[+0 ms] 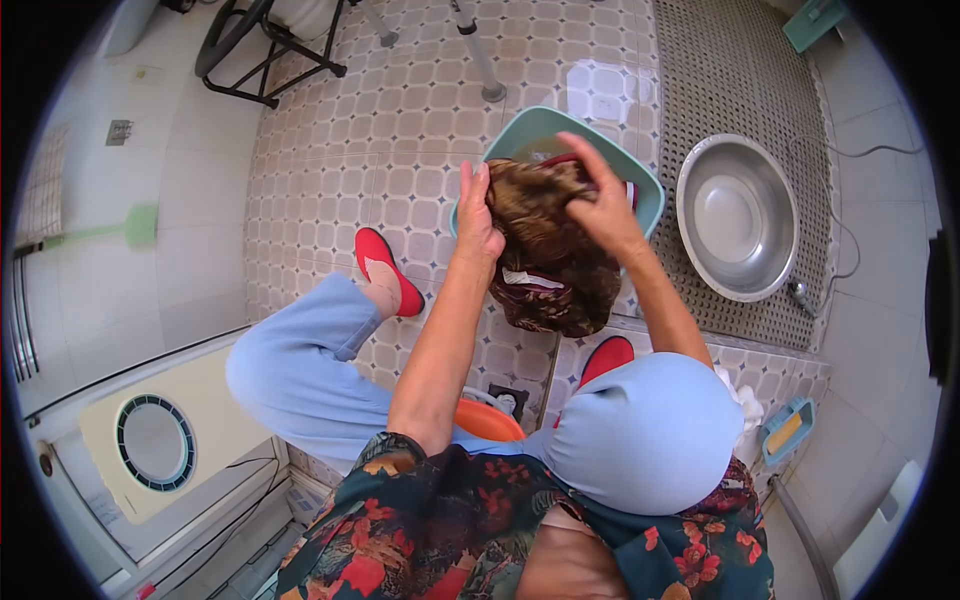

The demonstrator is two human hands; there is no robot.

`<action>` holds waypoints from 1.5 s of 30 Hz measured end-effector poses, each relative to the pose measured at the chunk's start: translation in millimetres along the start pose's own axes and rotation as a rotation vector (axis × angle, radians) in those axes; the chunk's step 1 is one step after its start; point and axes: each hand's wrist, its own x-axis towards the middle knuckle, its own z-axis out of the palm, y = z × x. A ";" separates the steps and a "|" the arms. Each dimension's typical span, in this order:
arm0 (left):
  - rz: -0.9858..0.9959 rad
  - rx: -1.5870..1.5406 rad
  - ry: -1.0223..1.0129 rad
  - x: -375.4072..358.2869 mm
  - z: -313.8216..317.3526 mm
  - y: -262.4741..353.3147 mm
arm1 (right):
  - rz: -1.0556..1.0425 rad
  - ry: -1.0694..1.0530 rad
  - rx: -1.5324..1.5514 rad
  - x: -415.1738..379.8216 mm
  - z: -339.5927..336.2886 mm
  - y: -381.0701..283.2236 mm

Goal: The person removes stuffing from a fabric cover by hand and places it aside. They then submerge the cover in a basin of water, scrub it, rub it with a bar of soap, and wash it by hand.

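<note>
One crumpled, dark-brown patterned cloth [545, 225] lies between the left hand [480, 212] and right hand [605, 210], hiding the near rim of a smooth green tub [525, 126]. The left fingers press together, straight, against its edge; the right ones curl over it, perhaps pinching, though blurred. Right of them, a shiny metal bowl [735, 218] sits on a holey mat [715, 90].

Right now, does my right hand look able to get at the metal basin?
Probably yes: the metal basin sits just beyond the teal tub's rim, on your right hand's side, with nothing visible standing between.
</note>
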 end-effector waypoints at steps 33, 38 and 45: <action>0.565 1.748 -0.177 46.0 -40.4 -37.5 | 0.177 0.143 -1.096 31.4 -11.6 93.0; 0.306 2.035 -0.410 60.3 -66.0 -69.9 | 0.013 -0.084 -1.380 10.1 7.6 152.5; 0.112 1.990 -0.477 121.3 -78.1 -86.4 | 0.177 -0.144 -1.390 50.4 12.2 182.2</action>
